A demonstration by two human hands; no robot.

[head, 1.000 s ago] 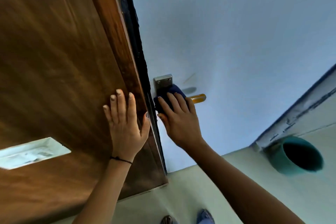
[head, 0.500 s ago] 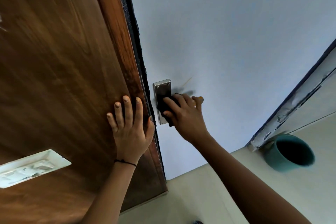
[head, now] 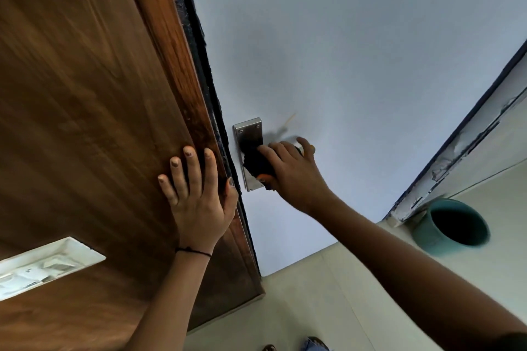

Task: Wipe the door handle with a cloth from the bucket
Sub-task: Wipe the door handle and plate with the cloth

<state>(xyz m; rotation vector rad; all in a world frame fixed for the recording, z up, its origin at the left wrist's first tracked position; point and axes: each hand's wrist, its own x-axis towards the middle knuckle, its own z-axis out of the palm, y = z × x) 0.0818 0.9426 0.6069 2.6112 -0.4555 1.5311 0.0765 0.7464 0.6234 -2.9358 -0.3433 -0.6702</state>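
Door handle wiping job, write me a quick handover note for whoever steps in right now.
Left hand: flat and open against the brown wooden door, bracing it.
Right hand: grip closed around the dark cloth, pressing it on the door handle at the metal plate.
Teal bucket: on the floor to the right, by the door frame; I cannot see what is inside it.
Done: cloth is out and on the handle.
Left: the yellow tip of the handle beyond the fingers is uncovered; wipe it, probably then return the cloth to the bucket.
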